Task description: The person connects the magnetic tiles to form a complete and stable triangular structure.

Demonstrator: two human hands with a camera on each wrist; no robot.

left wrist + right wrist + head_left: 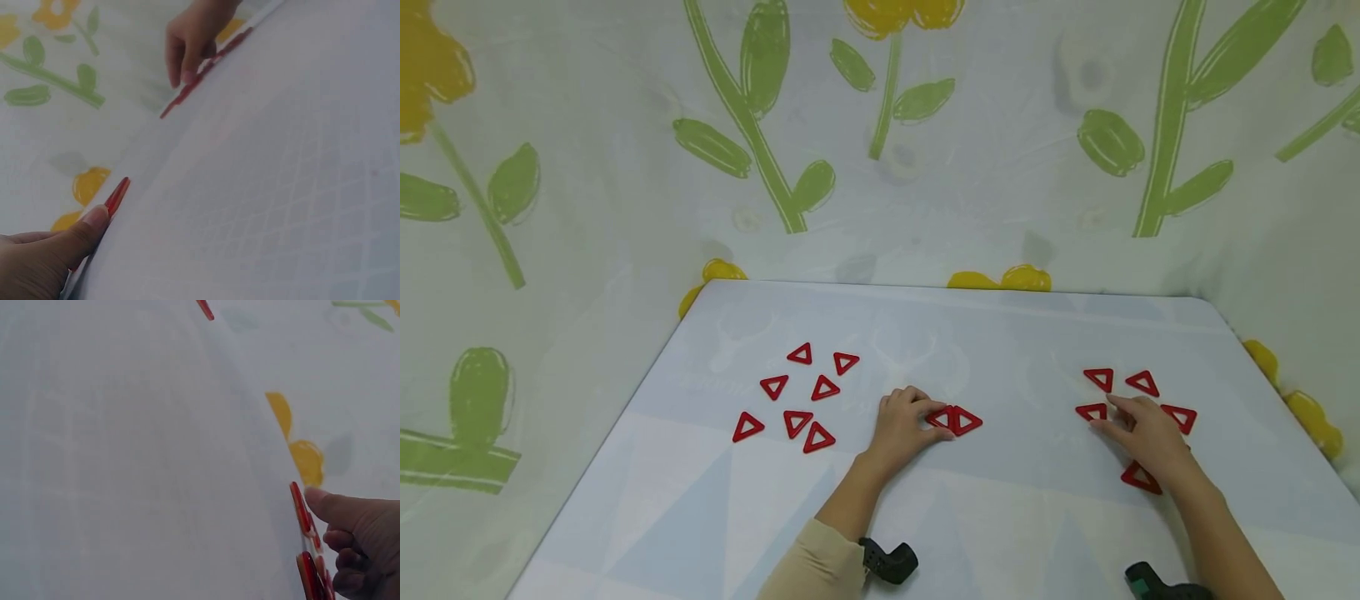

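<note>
Two red triangle frames lie base to base at mid-table, forming a diamond. My left hand [901, 427] pinches the left triangle [937, 419] of that pair between thumb and fingers; the right triangle [967, 421] points away to the right. Over at the right-hand group, my right hand [1150, 433] has its thumb and index finger around the edges of the leftmost red triangle [1086, 411], covering part of it. In the right wrist view the thumb [317, 497] is right beside a red triangle [300, 509], with the other fingers curled underneath.
Several red triangles, one of them nearest the left edge [748, 427], are scattered on the left. Around my right hand lie more, including an upper one [1142, 383] and a lower one [1141, 478]. A flower-patterned curtain [970, 208] borders the pale table [1022, 350].
</note>
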